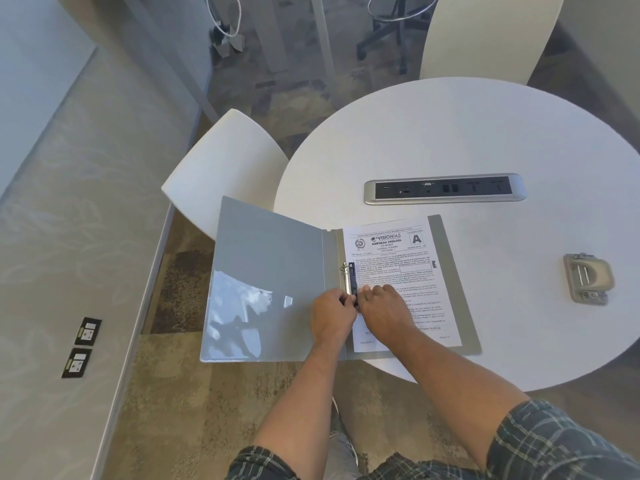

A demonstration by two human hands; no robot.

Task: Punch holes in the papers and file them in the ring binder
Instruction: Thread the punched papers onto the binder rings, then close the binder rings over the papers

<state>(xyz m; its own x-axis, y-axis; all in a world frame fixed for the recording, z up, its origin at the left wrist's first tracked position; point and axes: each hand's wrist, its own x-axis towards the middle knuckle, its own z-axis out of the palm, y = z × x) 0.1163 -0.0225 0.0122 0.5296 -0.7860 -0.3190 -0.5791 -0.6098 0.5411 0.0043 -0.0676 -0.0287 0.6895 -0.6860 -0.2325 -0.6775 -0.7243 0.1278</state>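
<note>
A grey ring binder [270, 271] lies open on the left part of the round white table [485, 133], its front cover hanging over the table's edge. Printed papers [398, 261] lie on its right half, against the ring mechanism [350, 277]. My left hand [332, 315] and my right hand [384, 308] meet at the lower ring, fingers pinched on it from both sides; the ring itself is hidden under them. The upper ring shows above my hands. A metal hole punch [587, 278] sits on the table to the right, apart from both hands.
A power and data socket strip [445, 188] is set into the table behind the binder. A white chair [225, 161] stands at the left of the table, another chair [485, 36] at the far side. Floor sockets [83, 346] lie at the left.
</note>
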